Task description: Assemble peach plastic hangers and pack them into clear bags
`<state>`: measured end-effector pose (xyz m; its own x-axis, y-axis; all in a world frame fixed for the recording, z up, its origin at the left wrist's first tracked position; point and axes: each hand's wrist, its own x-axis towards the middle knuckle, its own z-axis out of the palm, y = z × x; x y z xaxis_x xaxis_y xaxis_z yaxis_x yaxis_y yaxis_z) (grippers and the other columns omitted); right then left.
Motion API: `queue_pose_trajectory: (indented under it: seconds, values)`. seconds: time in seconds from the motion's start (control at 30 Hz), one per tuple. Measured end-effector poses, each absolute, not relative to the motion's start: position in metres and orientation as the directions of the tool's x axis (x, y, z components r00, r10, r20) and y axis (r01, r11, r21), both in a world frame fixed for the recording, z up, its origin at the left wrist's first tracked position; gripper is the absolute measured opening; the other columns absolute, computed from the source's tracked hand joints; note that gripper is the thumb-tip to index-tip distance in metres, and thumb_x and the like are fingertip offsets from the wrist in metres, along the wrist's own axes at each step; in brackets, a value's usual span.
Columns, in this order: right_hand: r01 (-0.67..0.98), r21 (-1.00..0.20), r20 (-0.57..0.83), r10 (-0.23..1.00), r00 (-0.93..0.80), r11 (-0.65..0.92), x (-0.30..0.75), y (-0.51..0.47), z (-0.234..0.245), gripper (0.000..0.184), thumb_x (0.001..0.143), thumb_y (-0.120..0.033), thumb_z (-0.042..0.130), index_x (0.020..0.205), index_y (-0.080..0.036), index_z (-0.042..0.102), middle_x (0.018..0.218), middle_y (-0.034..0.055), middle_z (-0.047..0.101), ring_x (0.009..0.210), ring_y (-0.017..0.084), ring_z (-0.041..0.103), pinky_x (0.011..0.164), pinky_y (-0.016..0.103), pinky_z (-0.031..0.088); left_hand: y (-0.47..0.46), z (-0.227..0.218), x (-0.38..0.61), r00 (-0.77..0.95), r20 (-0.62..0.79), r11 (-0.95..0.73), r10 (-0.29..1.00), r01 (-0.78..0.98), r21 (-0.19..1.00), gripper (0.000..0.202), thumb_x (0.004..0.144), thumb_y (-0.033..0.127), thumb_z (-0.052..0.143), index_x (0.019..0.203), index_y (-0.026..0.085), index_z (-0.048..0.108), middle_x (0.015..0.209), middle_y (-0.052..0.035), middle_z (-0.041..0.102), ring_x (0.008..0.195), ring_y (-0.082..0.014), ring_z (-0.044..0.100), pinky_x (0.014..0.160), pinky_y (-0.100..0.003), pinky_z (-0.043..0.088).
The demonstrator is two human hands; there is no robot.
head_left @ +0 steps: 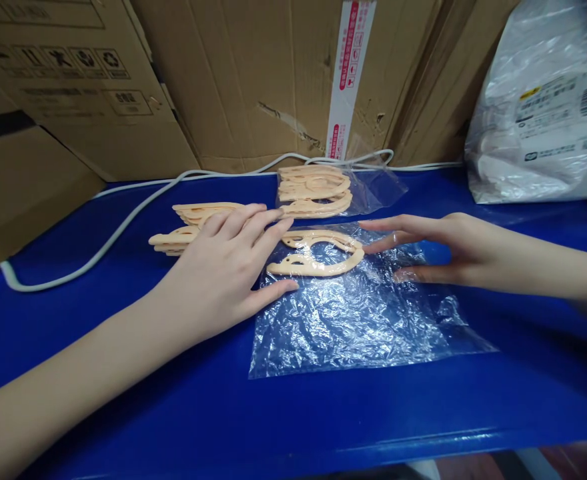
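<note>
A beige folding plastic hanger (323,269) lies flat on a clear plastic bag (343,327); whether it is inside the bag or on top I cannot tell. My left hand (228,267) is spread palm down, its fingers reaching over the hanger's left end and its thumb on the bag. Partly hidden behind that hand is a stack of similar hangers (173,238). From the right, my right hand (443,250) has its fingers apart, with the fingertips at the hanger's curved right end and the thumb over the bag.
Behind the hanger sits a clear bag of stacked hangers (316,190). A white cable (123,237) runs across the blue tabletop (198,413). Cardboard boxes (253,73) line the back and left. At the right back stands a full, labelled plastic bag (538,127).
</note>
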<state>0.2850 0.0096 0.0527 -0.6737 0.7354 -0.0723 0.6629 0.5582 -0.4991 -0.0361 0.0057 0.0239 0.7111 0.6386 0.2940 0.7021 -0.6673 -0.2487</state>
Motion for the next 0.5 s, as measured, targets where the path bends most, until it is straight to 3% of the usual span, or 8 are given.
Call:
queue_pose_trajectory:
  seconds: [0.17,0.27,0.37,0.5]
  values:
    - [0.698,-0.421,-0.117,0.728,-0.675,0.580,0.288,0.010,0.054,0.072,0.095,-0.044,0.061,0.158,-0.031,0.029,0.146,0.0053,0.059,0.124,0.026,0.063,0.097,0.036,0.053,0.016,0.044,-0.052,0.695,0.229,-0.675,0.681,0.718,-0.171,0.078,0.097,0.064,0.043,0.155,0.013,0.029,0.163,-0.0166,0.029,0.153,-0.0333,0.022,0.124,-0.055,0.018]
    - [0.726,-0.360,-0.168,0.725,-0.668,0.585,0.292,0.008,0.054,0.080,0.091,-0.049,0.065,0.159,-0.038,0.025,0.155,0.0031,0.049,0.128,0.029,0.059,0.099,0.040,0.054,0.030,0.060,-0.076,0.634,0.190,-0.631,0.750,0.771,-0.082,0.085,0.095,0.074,0.032,0.158,0.018,0.022,0.166,-0.0149,0.021,0.152,-0.0322,0.022,0.121,-0.053,0.026]
    - [0.736,-0.351,-0.205,0.720,-0.663,0.579,0.295,0.004,0.056,0.081,0.090,-0.048,0.065,0.159,-0.039,0.025,0.154,0.0025,0.050,0.127,0.031,0.060,0.098,0.041,0.055,0.042,0.068,-0.100,0.562,0.120,-0.569,0.819,0.821,0.042,0.098,0.085,0.086,0.031,0.156,0.019,0.027,0.158,-0.0126,0.039,0.139,-0.0361,0.044,0.113,-0.056,0.039]
    - [0.747,-0.355,-0.224,0.725,-0.652,0.562,0.298,0.002,0.057,0.079,0.090,-0.045,0.065,0.159,-0.038,0.027,0.152,0.0016,0.052,0.125,0.030,0.062,0.098,0.038,0.055,0.051,0.068,-0.114,0.400,0.023,-0.401,0.916,0.911,0.094,0.068,0.097,0.065,0.037,0.153,0.026,0.036,0.148,-0.0041,0.054,0.126,-0.0294,0.058,0.109,-0.052,0.043]
